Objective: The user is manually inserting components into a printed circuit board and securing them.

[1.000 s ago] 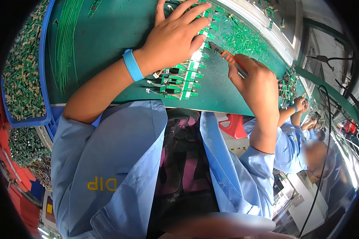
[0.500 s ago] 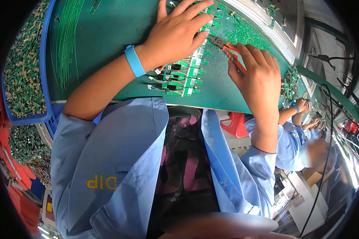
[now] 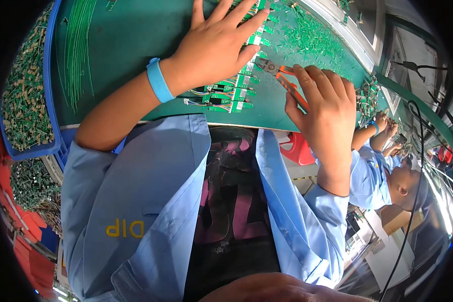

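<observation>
A row of joined green circuit boards (image 3: 242, 94) lies on the green table mat, with thin coloured wires and small white plugs along its left side. My left hand (image 3: 211, 48) rests over the far part of the row, its fingers spread and its thumb at the right edge. Part of the boards is hidden beneath it. In my right hand (image 3: 329, 108) is a pair of side cutters (image 3: 277, 70) with orange handles. Their metal jaws point left, close beside the board edge near my left thumb. Whether the jaws touch a board I cannot tell.
Small green scraps (image 3: 312, 35) litter the mat's far right. Long thin green strips (image 3: 78, 50) lie at its left. A blue bin (image 3: 53, 100) full of small parts stands beyond them. Another person (image 3: 370, 173) works at the right, near a red stool (image 3: 301, 151).
The cutters' jaws have shifted along the row toward its near end. My left fingers are spread a little wider, and the whole view has tilted slightly.
</observation>
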Demonstrator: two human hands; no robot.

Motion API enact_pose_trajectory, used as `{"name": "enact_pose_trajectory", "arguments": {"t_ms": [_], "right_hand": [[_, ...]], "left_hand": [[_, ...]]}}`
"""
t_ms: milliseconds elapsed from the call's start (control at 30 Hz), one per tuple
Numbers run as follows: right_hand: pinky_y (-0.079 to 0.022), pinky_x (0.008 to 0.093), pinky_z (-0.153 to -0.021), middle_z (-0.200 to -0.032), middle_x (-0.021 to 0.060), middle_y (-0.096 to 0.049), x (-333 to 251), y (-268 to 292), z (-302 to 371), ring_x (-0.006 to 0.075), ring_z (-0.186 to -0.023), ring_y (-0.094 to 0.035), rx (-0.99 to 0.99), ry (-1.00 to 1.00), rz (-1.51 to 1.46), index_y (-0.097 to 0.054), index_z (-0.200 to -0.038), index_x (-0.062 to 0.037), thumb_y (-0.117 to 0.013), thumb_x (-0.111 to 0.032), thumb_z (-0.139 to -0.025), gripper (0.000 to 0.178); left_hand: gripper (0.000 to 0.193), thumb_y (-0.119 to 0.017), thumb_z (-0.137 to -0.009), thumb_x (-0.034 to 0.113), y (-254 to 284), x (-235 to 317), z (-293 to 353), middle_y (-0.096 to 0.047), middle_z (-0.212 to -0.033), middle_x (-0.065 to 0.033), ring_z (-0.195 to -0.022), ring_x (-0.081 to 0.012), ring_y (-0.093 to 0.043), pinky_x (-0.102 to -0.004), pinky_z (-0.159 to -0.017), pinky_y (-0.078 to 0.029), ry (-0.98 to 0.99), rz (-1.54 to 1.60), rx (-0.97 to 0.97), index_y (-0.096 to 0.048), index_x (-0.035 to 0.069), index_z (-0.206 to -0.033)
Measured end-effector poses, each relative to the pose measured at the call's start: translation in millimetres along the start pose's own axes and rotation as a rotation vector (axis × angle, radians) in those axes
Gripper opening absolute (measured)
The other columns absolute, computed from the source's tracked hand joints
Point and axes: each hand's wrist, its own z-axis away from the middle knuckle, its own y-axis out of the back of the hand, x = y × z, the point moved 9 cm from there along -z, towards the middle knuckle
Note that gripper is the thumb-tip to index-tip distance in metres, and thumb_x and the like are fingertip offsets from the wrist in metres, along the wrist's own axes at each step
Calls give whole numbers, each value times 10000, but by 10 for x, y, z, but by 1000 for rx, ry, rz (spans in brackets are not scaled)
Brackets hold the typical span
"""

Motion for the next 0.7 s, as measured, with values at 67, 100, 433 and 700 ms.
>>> {"name": "enact_pose_trajectory", "arguments": {"t_ms": [67, 100, 433, 700], "right_hand": [[-566, 400, -801, -1091, 82, -786, -26, -38, -5, 271, -909, -724, 15, 18, 18, -799, -1210, -92, -828, -132, -864, 349], [-565, 401, -800, -1092, 82, -785, -40, -39, 1, 271, -909, -723, 22, 28, 28, -800, -1210, -92, -827, -128, -862, 351], [-513, 402, -917, -1206, 78, -741, 288, -91, 389, 259, -1037, -684, -200, -292, -68, -764, -1280, -84, -821, -190, -828, 468], [-539, 392, -952, -1210, 61, -756, -192, -35, 399, 249, -1045, -709, -207, -75, -64, -778, -1277, -83, -838, -118, -810, 472]], "left_hand": [[532, -631, -1017, 241, -10, 23, -7, -403, -1697, -275, -1635, -503, -258, -877, -1195, -160, -8, -18, -13, -591, -16, -1480], [540, -631, -1017, 242, -15, 45, -5, -399, -1698, -277, -1637, -506, -251, -876, -1196, -159, -12, -27, -18, -587, -19, -1488], [538, -629, -1034, 238, 180, 231, 66, -440, -1655, -281, -1627, -501, -276, -865, -1200, -165, -93, -42, 13, -579, -52, -1484], [500, -634, -1032, 217, 49, 364, 156, -510, -1572, -271, -1590, -478, -353, -849, -1208, -176, -138, -103, 17, -595, -61, -1446]]}}
